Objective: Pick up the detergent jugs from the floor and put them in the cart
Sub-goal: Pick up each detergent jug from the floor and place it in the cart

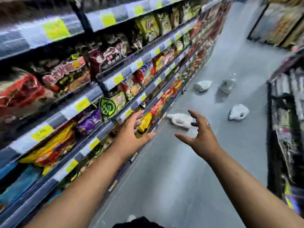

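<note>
Both forearms are bare from the bottom edge of the view up to the wrists, with no sleeves, watch or bracelet showing. The left hand (131, 134) wears nothing that can be seen. The right hand (202, 137) carries a ring (208, 123), a thin dark-and-light band on one finger; blur hides its detail. At the bottom edge, between the arms, sits a patch of black clothing (139, 222), too blurred to identify further.

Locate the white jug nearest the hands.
In the head view, the nearest white jug lies on its side on the grey floor, against the foot of the left-hand shelving, just beyond the right hand.
</note>
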A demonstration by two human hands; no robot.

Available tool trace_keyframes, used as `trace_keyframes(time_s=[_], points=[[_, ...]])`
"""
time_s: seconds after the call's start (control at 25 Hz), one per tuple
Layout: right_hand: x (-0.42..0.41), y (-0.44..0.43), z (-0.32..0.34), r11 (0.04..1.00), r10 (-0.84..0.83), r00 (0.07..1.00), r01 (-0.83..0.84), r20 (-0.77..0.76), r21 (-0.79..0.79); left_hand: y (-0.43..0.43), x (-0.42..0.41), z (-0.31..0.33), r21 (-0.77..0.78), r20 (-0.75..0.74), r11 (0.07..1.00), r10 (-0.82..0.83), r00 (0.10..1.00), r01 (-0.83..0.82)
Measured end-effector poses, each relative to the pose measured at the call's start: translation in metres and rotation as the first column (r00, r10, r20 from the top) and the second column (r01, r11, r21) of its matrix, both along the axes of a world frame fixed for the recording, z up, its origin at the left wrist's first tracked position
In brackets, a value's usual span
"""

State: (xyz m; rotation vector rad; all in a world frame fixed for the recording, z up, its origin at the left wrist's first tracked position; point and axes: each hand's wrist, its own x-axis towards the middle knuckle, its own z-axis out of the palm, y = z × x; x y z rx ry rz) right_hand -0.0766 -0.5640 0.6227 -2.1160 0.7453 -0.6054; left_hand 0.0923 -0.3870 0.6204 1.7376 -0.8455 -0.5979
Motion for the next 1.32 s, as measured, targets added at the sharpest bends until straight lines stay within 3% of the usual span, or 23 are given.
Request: trace_keyframes(time_s=[0.2,0.4,0.88,1.32], points=[[-0.006,-0.068,-0.017,0.961,-0.262,0.965,0.262,-0.01,0.09,-0.114,0.033,-0.002,0.026,-0.036,0.982,-0.187,0.982,0.188],[-0.011,-0.161,-0.036,0.924,-0.348,0.937,0.346,-0.015,0.161,-0.225,0.041,-0.018,0.053,-0.108,0.973,-0.217,0.97,0.224],[0.036,-0.443,-0.03,0.967,-0.198,0.976,0.209,-0.089,0.144,-0.481,0.063,-0.03,0.051,-0.197,0.997,-0.045,0.979,0.056],[0.159,-0.633,-0.086,0.957,-0.138,0.978,0.172,-0.155,0.235,-0.658,0.187,-0.104,0.184,-0.276,0.982,0.005,0.961,0.047]])
